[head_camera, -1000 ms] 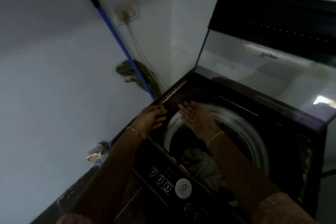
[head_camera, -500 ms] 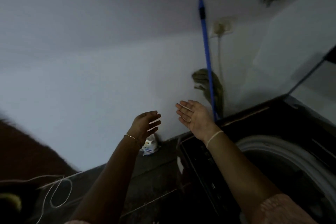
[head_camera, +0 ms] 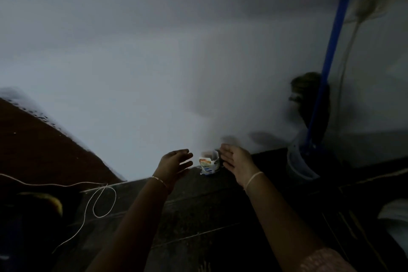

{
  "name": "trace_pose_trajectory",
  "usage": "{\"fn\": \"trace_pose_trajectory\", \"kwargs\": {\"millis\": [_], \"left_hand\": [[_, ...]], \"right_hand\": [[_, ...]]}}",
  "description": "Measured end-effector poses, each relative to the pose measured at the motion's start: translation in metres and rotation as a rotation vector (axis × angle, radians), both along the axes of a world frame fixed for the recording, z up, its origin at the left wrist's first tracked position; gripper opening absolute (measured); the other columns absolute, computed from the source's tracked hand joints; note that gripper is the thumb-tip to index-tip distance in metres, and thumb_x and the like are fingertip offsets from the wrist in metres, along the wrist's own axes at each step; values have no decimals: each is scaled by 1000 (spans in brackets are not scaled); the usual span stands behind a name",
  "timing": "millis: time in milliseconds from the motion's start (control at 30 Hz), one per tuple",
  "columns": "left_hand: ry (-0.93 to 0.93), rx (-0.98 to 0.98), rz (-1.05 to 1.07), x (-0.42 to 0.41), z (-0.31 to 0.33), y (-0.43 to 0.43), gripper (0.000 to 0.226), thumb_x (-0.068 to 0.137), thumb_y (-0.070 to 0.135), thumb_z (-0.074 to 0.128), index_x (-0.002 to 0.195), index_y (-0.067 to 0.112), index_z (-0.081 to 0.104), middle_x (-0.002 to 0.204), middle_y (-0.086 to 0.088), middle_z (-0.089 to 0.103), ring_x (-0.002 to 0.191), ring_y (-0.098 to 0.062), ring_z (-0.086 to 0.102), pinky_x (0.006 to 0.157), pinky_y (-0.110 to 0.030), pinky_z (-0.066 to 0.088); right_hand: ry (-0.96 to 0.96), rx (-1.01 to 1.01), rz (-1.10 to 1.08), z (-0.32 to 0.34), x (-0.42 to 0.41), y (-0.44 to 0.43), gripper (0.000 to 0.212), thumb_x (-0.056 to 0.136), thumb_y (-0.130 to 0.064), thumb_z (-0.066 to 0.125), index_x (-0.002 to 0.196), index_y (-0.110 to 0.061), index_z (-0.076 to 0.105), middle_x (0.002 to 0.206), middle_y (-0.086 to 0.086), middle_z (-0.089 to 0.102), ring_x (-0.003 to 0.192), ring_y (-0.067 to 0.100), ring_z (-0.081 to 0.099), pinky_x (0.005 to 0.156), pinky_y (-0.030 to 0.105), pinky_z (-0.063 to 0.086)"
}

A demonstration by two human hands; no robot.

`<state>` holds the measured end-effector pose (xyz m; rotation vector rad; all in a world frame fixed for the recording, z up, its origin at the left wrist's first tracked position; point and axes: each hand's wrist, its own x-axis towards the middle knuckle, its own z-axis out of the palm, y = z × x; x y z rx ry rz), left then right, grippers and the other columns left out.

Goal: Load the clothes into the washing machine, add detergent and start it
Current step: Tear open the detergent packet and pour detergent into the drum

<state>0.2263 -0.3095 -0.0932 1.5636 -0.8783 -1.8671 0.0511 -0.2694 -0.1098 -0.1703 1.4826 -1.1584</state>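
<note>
White thin cord (head_camera: 103, 201) loops over the dark tiled floor (head_camera: 198, 216) at the left, below a pale grey wall (head_camera: 132, 73). Next comes the left hand (head_camera: 174, 163), a thin gold bangle (head_camera: 159, 180) at its wrist. Its grip is spread and holds nothing, and it reaches right toward a small white detergent packet with orange and blue print (head_camera: 207, 165). That packet stands upright on the floor at the foot of the wall, long axis vertical, directly between the two hands. Just to its right is the right hand (head_camera: 236, 161), a pale band (head_camera: 254, 178) at the wrist, palm turned left, grip spread with fingers straight. Its fingertips (head_camera: 221, 154) are right at the packet's crumpled top, and blur hides whether they touch. The right hand looks the nearer, so the pickup likely falls to it, closing leftward on the top edge. Farther right, a blue mop handle (head_camera: 331, 51) leans on the wall, its foot in a pale bucket (head_camera: 298, 165).
</note>
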Motion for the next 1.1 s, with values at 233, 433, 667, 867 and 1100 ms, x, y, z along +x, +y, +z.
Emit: {"fn": "trace_pose_trajectory", "kwargs": {"millis": [233, 433, 667, 867, 1100], "left_hand": [[-82, 91, -24, -9, -85, -36, 16, 96, 5, 47, 107, 4, 59, 87, -10, 64, 71, -19, 62, 57, -25, 47], [-219, 34, 73, -23, -182, -71, 15, 95, 3, 48, 100, -3, 60, 68, -11, 65, 49, -12, 61, 39, -21, 44], [-308, 114, 3, -41, -300, -123, 15, 93, 4, 52, 102, -1, 63, 84, -11, 69, 67, -16, 63, 52, -22, 48], [-234, 201, 10, -61, -365, -161, 15, 95, 4, 49, 101, 4, 62, 85, -10, 68, 66, -18, 60, 45, -16, 45], [-198, 345, -13, -60, -413, -158, 13, 95, 6, 50, 99, 8, 62, 90, -10, 68, 72, -17, 63, 49, -17, 47]], "right_hand": [[70, 251, 54, -95, 1, -24, 30, 95, -17, 50, 120, -6, 60, 129, 12, 59, 118, 25, 54, 96, 37, 41], [47, 427, 13, -192, -7, -78, 32, 98, -25, 41, 115, -8, 61, 119, 10, 65, 118, 27, 56, 100, 40, 40], [205, 507, 161, -326, -18, -158, 28, 95, -37, 49, 85, -12, 60, 89, 7, 64, 74, 16, 55, 68, 27, 44], [288, 558, 265, -453, -33, -189, 54, 87, -50, 56, 114, -4, 64, 113, 15, 67, 105, 31, 64, 92, 42, 52], [73, 630, 138, -496, -33, -211, 54, 94, -54, 42, 116, -7, 58, 89, 7, 56, 67, 17, 49, 54, 27, 32]]}}
